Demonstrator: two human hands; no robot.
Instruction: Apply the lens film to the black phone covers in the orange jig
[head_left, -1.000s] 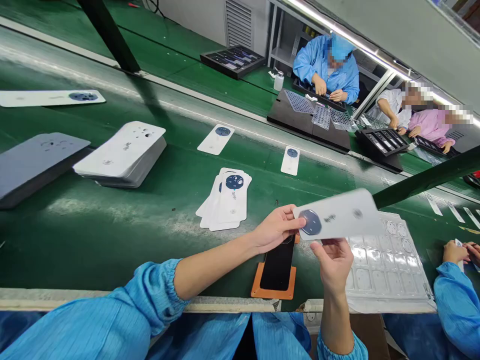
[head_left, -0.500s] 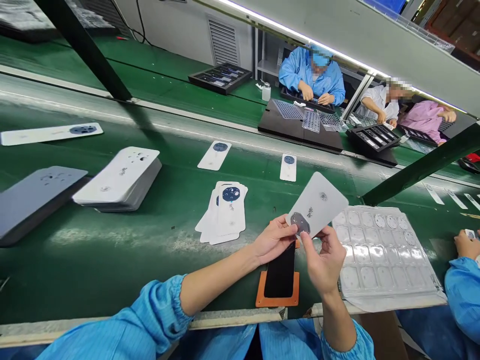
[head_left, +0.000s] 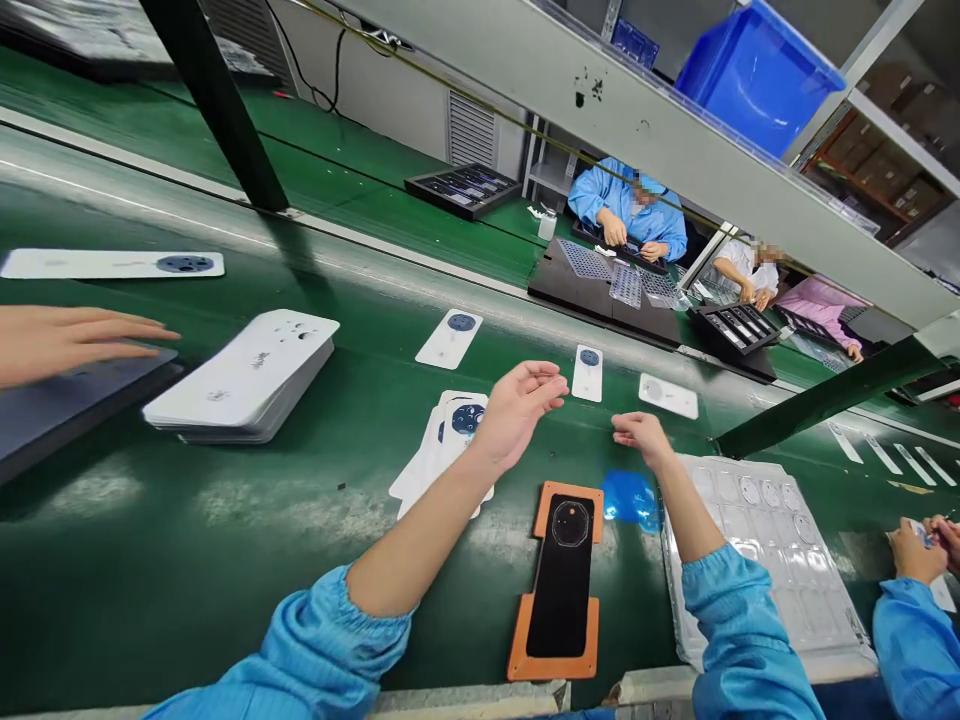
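My left hand (head_left: 521,412) hangs over the belt beside the loose card pile (head_left: 431,465), its fingers loosely bent and apart, holding nothing. To its right, my right hand (head_left: 639,434) has its fingers curled together, with nothing showing in them. Just beyond the right hand a white card (head_left: 669,396) lies flat, and a smaller-looking card with a dark round patch (head_left: 587,374) lies between the hands. Below them a black phone-shaped panel (head_left: 561,590) sits in an orange frame (head_left: 552,668). A blue film (head_left: 631,500) lies right of the frame.
At the left stand a white card stack (head_left: 247,375) and a grey stack (head_left: 60,400), with another person's hand (head_left: 75,338) over the latter. A clear blister tray (head_left: 802,590) is at the right. Dark posts (head_left: 217,110) cross the view. Co-workers sit opposite and at the right.
The card has left my hands; a white card now lies beyond my right hand. My hands have moved up and apart, uncovering the black panel. Another person's hand has come in at left.
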